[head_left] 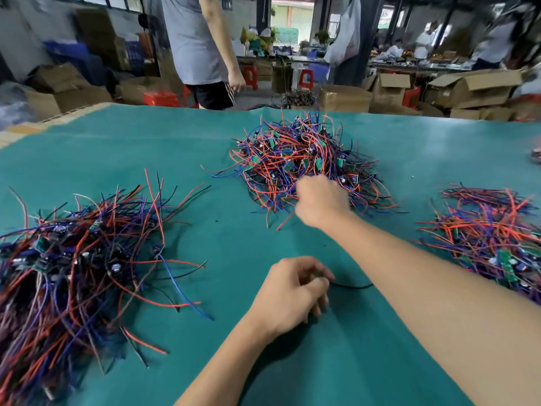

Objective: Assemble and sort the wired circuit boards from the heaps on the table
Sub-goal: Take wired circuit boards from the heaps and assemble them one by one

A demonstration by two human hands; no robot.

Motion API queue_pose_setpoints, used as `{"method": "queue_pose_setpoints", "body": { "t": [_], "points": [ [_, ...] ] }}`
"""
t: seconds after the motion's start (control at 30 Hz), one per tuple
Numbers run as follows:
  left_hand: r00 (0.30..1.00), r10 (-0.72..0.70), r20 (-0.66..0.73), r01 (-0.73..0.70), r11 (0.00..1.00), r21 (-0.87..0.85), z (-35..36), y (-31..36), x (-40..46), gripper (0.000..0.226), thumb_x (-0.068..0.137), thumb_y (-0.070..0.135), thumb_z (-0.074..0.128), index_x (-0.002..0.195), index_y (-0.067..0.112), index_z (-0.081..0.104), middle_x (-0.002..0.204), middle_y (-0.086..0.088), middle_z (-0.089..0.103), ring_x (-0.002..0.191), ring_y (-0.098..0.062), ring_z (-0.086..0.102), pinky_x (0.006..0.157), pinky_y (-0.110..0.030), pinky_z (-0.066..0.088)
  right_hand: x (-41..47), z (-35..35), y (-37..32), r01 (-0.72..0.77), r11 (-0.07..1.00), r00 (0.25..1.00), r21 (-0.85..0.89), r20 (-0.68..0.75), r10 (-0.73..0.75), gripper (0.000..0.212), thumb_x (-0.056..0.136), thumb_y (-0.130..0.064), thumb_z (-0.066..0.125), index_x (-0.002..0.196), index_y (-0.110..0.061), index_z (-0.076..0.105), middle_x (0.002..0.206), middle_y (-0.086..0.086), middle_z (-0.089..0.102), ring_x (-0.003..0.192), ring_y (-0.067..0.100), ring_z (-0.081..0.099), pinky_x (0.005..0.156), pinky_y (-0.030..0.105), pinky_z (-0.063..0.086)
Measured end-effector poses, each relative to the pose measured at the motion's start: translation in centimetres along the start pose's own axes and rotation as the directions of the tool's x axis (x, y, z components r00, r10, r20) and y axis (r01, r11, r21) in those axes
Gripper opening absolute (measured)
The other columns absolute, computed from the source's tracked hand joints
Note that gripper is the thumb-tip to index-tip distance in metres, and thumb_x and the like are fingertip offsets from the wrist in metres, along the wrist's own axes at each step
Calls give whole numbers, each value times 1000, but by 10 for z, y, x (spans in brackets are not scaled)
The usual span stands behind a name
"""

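Your left hand [292,294] sits nearest you on the green surface [205,159], its fingers [317,284] curled to pinch a thin black wire [351,286] that trails off to their right, probably kept ready for joining. Beyond those fingers your right hand [320,199] reaches into the middle heap [301,158] of wired boards; whether its fingers have closed on anything you cannot tell. Three heaps show: that one, a left heap [73,253] well left of your fingers, and a right heap [494,235], likely sorted output. One standing person [202,39] waits past the surface's far edge.
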State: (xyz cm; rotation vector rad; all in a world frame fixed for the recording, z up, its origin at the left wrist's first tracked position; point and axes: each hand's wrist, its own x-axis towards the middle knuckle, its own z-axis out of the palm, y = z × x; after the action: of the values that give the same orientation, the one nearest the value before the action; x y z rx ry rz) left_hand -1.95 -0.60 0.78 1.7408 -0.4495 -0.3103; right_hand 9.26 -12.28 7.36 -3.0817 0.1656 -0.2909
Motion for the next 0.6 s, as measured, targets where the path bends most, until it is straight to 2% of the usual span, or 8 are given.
{"method": "queue_pose_setpoints", "body": {
  "t": [0.07, 0.17, 0.23, 0.33, 0.43, 0.5, 0.6],
  "points": [
    [1000, -15, 8, 15, 1000, -11, 0, -2, 1, 18, 86, 5, 51, 91, 13, 67, 62, -1, 66, 46, -15, 55, 38, -20, 40, 6, 22, 43, -57, 990, 998, -133, 3, 58, 32, 91, -14, 61, 124, -13, 59, 129, 11, 57, 119, 38, 55, 81, 43, 50],
    [999, -32, 19, 32, 999, -15, 0, -2, 1, 18, 87, 5, 51, 91, 13, 67, 63, -2, 66, 47, -16, 56, 39, -20, 41, 12, 39, 77, -38, 984, 998, -172, 50, 48, 35, 94, -12, 55, 129, -14, 54, 134, 7, 50, 123, 35, 47, 87, 44, 49],
    [999, -37, 13, 37, 999, -14, -1, -3, 2, 18, 87, 6, 51, 91, 13, 67, 63, -2, 66, 48, -17, 56, 39, -21, 41, 14, 42, 79, -19, 988, 999, -154, 30, 24, 29, 93, -7, 54, 122, -12, 57, 128, 7, 53, 121, 34, 50, 84, 43, 49],
    [999, -46, 13, 46, 998, -32, -1, -2, 2, 18, 89, 4, 51, 92, 10, 67, 64, -4, 66, 48, -17, 55, 39, -21, 41, 14, 42, 76, -37, 993, 997, -109, -71, 29, 22, 88, 4, 55, 105, -8, 63, 116, 10, 60, 108, 37, 61, 73, 39, 45],
    [999, -47, 12, 47, 998, -41, -2, -2, 2, 18, 89, 2, 50, 92, 8, 67, 63, -3, 65, 48, -16, 55, 39, -21, 41, 6, 42, 77, -55, 998, 985, -4, -161, 53, 19, 88, 1, 60, 99, -9, 72, 106, 11, 69, 94, 37, 64, 71, 36, 49],
    [999, -46, 10, 47, 998, -44, -3, -2, 2, 18, 89, 2, 50, 93, 8, 67, 64, -4, 65, 48, -17, 56, 40, -22, 42, -3, 42, 79, -69, 991, 975, 112, -205, 91, 14, 89, -7, 64, 86, -11, 77, 95, 10, 73, 83, 34, 63, 67, 32, 47],
    [999, -45, 1, 45, 997, -65, -4, -3, 2, 18, 90, 1, 50, 94, 8, 66, 66, -5, 66, 50, -19, 57, 41, -22, 43, -22, 38, 81, -98, 933, 961, 345, -210, 179, 15, 85, -6, 69, 78, -16, 78, 83, 6, 76, 83, 32, 65, 68, 30, 46]
  ]
}}
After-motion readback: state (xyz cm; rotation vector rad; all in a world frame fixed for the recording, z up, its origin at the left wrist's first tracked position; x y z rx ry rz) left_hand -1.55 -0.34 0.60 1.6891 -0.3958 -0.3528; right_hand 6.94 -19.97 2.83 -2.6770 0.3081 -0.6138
